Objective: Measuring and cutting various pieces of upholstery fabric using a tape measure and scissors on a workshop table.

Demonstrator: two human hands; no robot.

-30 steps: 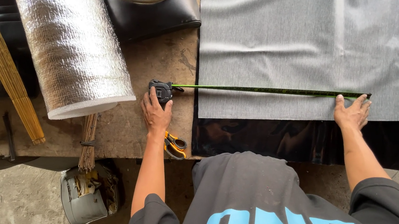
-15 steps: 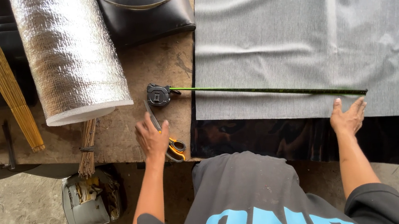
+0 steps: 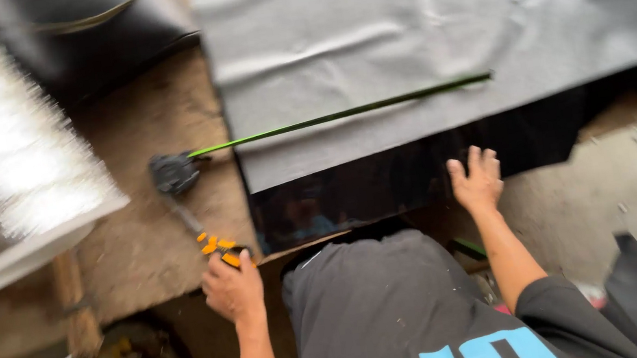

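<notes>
Biggest risk I see here: the extended green tape blade (image 3: 342, 110) is just lying loose across the grey sheet (image 3: 430, 33), with nobody holding either end. If it retracts or gets nudged, it'll whip back toward the tape measure case (image 3: 174, 173) or slide off line.

The left hand (image 3: 233, 290) sits at the lower left edge of the bench (image 3: 154, 241), fingers curled over an orange-and-black tool (image 3: 217, 250). It's blurry, so I can't tell whether it really grips it.

The right hand (image 3: 476, 181) is spread flat and released against the glossy black front just below the sheet's near edge, centre-right of frame.

The sheet itself looks matte, creased and slightly rumpled, so it could shift easily.
</notes>
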